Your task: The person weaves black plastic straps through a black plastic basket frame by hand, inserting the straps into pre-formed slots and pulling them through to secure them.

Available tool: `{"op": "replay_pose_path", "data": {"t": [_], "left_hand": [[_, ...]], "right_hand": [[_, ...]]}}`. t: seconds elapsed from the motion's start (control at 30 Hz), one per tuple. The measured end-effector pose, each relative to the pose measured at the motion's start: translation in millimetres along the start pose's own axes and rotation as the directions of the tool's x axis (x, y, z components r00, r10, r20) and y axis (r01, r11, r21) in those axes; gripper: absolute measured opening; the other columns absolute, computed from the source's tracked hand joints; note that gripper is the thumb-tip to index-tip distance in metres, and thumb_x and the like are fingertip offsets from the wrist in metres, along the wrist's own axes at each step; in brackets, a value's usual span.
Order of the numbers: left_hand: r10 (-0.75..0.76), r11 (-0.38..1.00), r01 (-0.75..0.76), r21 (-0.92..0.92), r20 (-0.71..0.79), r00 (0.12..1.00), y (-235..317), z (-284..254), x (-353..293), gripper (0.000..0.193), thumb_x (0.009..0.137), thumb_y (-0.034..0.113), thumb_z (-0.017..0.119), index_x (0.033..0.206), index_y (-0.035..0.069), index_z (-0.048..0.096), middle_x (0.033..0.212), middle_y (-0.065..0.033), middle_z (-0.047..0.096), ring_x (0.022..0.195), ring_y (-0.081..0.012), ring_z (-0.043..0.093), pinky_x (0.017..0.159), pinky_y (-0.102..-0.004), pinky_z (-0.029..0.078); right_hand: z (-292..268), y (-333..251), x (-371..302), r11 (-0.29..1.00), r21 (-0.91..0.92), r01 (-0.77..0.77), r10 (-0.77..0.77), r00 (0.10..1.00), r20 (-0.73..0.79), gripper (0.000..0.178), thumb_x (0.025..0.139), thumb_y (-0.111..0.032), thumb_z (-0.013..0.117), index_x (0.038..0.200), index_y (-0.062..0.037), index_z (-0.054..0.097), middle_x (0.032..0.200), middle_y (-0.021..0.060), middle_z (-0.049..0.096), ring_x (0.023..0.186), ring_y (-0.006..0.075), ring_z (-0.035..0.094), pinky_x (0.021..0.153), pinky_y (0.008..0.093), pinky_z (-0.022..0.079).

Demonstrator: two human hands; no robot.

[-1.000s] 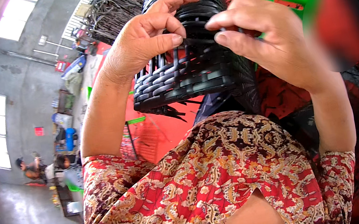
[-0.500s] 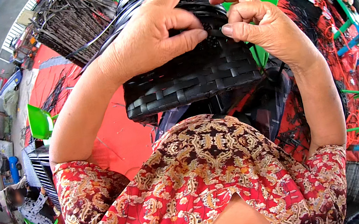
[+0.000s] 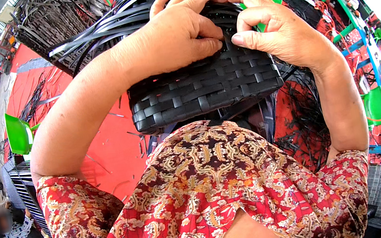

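Observation:
A black woven basket (image 3: 205,88) of flat plastic strips lies in front of my body, its woven side toward me. Loose black strips (image 3: 96,36) fan out from its far part to the left. My left hand (image 3: 186,31) is bent over the top, thumb and forefinger pinched on a black strip at the weave. Close beside it, my right hand (image 3: 281,30) has its thumb and curled fingers near the same spot, the forefinger reaching toward the left fingertips. Whatever lies between the right fingers is too dark to make out.
A large bundle of dark strips (image 3: 59,25) stands at the far left. Green chairs (image 3: 19,133) are on both sides. Strip scraps (image 3: 301,120) litter the red floor covering (image 3: 106,158). A blue-green frame (image 3: 365,49) runs along the right. Another person (image 3: 20,233) sits at the lower left.
The view has shifted. Both hands stay at the basket; the left hand's fingers have drawn in flatter over the strips, and its fingertips now meet the right forefinger. More loose strips show at left.

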State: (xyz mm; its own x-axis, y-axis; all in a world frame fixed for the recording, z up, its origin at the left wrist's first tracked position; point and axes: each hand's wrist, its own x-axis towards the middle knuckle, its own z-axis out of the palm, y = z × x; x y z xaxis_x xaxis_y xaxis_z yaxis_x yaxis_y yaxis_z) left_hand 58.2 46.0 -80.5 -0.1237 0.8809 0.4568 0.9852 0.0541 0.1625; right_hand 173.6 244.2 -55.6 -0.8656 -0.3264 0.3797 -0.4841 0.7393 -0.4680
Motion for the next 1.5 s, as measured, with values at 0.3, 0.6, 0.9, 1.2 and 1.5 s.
{"op": "replay_pose_path", "data": {"t": [0.3,0.6,0.9,1.2,1.5], "left_hand": [[-0.217,0.829,0.26,-0.495,0.143,0.966,1.6,-5.9,12.3,0.009,0.079,0.012,0.068,0.078,0.003,0.07,0.136,-0.0114,0.048,0.102,-0.0117,0.054,0.092,-0.0287,0.04],[-0.175,0.851,0.099,-0.516,-0.101,0.979,-4.7,-22.1,-19.4,0.011,0.076,0.015,0.068,0.079,0.004,0.069,0.131,-0.0117,0.051,0.098,-0.0164,0.056,0.085,-0.0309,0.045],[0.041,0.98,-0.012,0.199,-0.144,0.989,9.7,-16.8,-46.5,0.01,0.072,0.017,0.067,0.075,0.009,0.072,0.143,-0.0131,0.043,0.136,-0.0303,0.033,0.111,-0.0467,0.021],[-0.075,0.991,0.089,0.104,-0.127,0.989,3.4,-4.4,-43.3,0.02,0.082,0.021,0.063,0.095,0.009,0.073,0.147,-0.0191,0.035,0.135,-0.0344,0.033,0.111,-0.0455,0.021],[-0.094,0.991,0.106,0.078,-0.138,0.986,6.2,-3.5,-38.4,0.017,0.079,0.021,0.068,0.09,0.008,0.073,0.145,-0.0193,0.037,0.134,-0.0351,0.035,0.111,-0.0446,0.024]], "right_hand": [[8.9,-22.6,-10.2,0.877,-0.48,0.003,-0.113,0.973,-0.201,0.014,0.08,-0.02,0.069,0.082,-0.0077,0.062,0.134,0.0114,0.05,0.126,0.0308,0.041,0.106,0.0419,0.028],[29.3,-16.8,5.0,0.964,-0.257,0.071,-0.137,0.958,-0.252,0.015,0.081,-0.022,0.069,0.082,-0.0071,0.065,0.133,0.0122,0.049,0.127,0.0325,0.039,0.107,0.0425,0.026],[34.3,-12.8,14.4,0.971,-0.218,0.094,-0.132,0.978,-0.164,0.016,0.074,-0.013,0.069,0.068,-0.005,0.055,0.126,0.0182,0.054,0.123,0.0341,0.043,0.105,0.0417,0.031],[25.8,-12.5,15.9,0.984,-0.16,0.079,-0.092,0.993,-0.073,0.017,0.075,-0.011,0.067,0.067,-0.0044,0.053,0.127,0.0184,0.055,0.122,0.0318,0.046,0.104,0.0401,0.033],[29.7,-9.3,13.3,0.972,-0.203,0.12,-0.129,0.991,-0.03,0.016,0.078,-0.018,0.07,0.074,-0.0062,0.059,0.131,0.0166,0.052,0.127,0.0326,0.041,0.105,0.0415,0.03]]}}
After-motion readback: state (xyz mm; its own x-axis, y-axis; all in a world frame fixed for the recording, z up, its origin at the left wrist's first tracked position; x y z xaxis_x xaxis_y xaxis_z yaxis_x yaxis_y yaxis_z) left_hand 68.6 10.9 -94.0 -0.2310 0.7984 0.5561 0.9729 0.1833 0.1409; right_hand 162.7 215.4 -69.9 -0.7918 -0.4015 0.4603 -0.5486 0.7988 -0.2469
